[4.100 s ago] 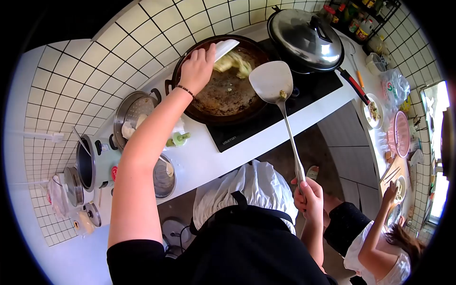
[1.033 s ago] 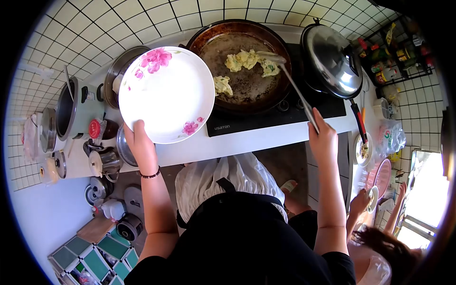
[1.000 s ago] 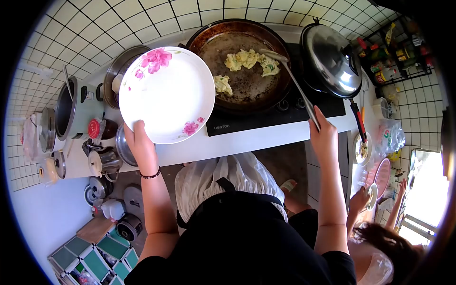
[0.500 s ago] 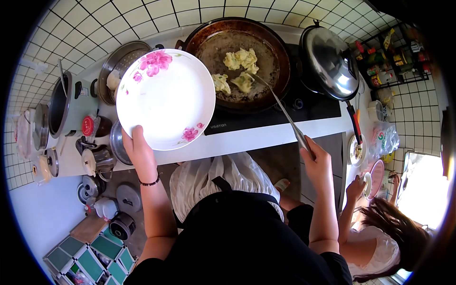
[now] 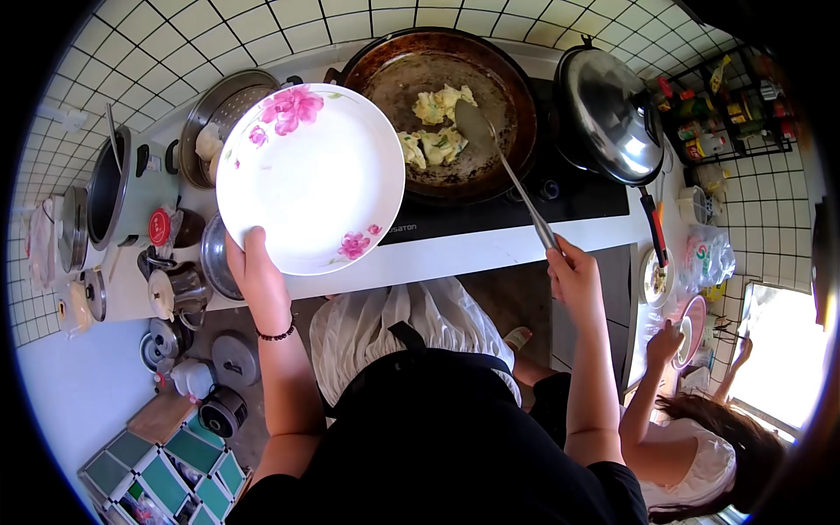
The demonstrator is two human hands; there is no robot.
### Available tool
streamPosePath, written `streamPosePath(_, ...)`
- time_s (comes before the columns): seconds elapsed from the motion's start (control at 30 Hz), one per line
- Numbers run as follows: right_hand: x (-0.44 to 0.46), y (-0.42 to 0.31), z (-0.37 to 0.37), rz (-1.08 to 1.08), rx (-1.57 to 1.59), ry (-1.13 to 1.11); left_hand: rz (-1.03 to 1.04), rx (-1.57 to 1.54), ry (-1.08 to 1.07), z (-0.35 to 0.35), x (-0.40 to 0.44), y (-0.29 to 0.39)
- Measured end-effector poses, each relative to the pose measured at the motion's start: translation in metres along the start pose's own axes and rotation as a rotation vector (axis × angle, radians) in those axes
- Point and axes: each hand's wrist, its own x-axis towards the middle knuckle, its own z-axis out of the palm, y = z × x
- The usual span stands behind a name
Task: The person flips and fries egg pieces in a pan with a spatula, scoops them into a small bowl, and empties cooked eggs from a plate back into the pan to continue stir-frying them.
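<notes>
My left hand grips the near rim of a white plate with pink flowers, thumb on top. The plate is bare inside, tilted, and held just left of a wide, browned frying pan, hiding part of the pan's left edge. My right hand is closed around the handle of a metal spatula. The spatula's blade is inside the pan, touching or very near the upper lump of yellow egg with green bits. Another egg lump lies below it, toward the plate.
A lidded pan stands right of the black cooktop. A steamer pot, a rice cooker and a red-capped jar crowd the left counter. At lower right, another person works beside a pink basin.
The spatula blade has swung up beside the upper egg lump. The lower egg pieces now lie together further left. The plate has shifted slightly right, and the other person's hands have moved.
</notes>
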Motion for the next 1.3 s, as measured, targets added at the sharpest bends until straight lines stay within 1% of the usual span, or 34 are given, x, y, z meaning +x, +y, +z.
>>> streamPosePath(0.17,0.028,0.007,-0.004,-0.131,-0.024,0.084,0.003,0.001,0.005,0.000,-0.001,0.000)
streamPosePath(0.3,0.015,-0.004,-0.018,-0.032,0.082,0.015,0.002,0.019,0.027,-0.004,-0.004,0.002)
streamPosePath(0.43,0.009,0.000,-0.023,0.057,0.097,-0.018,0.003,0.009,0.054,-0.004,-0.005,0.002)
streamPosePath(0.63,0.007,0.008,-0.010,0.113,0.070,-0.058,-0.008,0.029,0.068,-0.005,-0.008,0.005)
streamPosePath(0.8,0.002,0.018,0.008,-0.062,-0.183,-0.101,0.005,0.041,0.057,-0.006,-0.009,0.002)
streamPosePath(0.9,0.000,0.019,0.007,-0.193,-0.248,-0.006,0.006,0.034,0.060,-0.005,-0.010,0.004)
streamPosePath(0.93,-0.004,0.016,0.004,-0.169,-0.202,0.035,0.004,0.031,0.062,-0.005,-0.012,0.005)
streamPosePath(0.97,-0.004,0.014,0.003,-0.203,-0.166,0.074,0.006,0.044,0.066,-0.005,-0.013,0.006)
streamPosePath(1.07,0.004,0.008,-0.006,-0.066,-0.017,0.082,0.012,0.061,0.069,-0.007,-0.013,0.007)
streamPosePath(1.17,0.008,0.007,-0.005,0.024,0.081,0.013,0.018,0.040,0.066,-0.006,-0.013,0.006)
streamPosePath(1.2,0.009,0.010,-0.005,0.019,0.104,-0.032,0.017,0.047,0.066,-0.007,-0.012,0.006)
streamPosePath(1.3,0.012,0.013,0.000,0.064,0.092,-0.038,0.014,0.048,0.064,-0.009,-0.011,0.004)
